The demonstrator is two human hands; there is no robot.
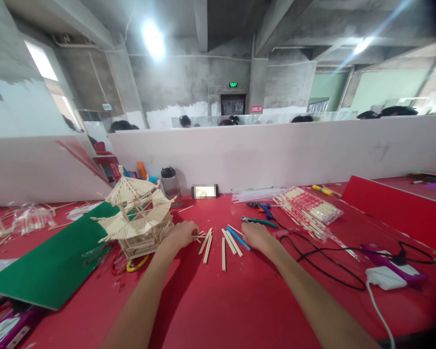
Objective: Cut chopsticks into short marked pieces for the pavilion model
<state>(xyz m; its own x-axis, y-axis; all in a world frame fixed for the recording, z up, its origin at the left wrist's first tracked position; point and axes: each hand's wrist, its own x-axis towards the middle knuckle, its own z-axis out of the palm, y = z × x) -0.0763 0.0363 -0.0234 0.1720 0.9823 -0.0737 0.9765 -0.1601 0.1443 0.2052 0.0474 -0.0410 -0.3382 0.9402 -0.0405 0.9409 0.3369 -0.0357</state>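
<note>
Several thin wooden sticks lie fanned out in small groups on the red tabletop, between my two hands. My left hand is closed at the left of the fan, its fingertips pinching short stick ends. On the other side, my right hand has curled fingers at the end of a stick, which it seems to grip; the fingertips are partly hidden. A blue pen-like rod lies just left of that hand. Beside my left forearm stands a model pavilion built of sticks, with a tiered roof.
Pliers and a blue glue gun lie beyond my right hand. Further right are bagged sticks, a black cable and a purple power strip. A bottle and green board are left; a white partition stands behind.
</note>
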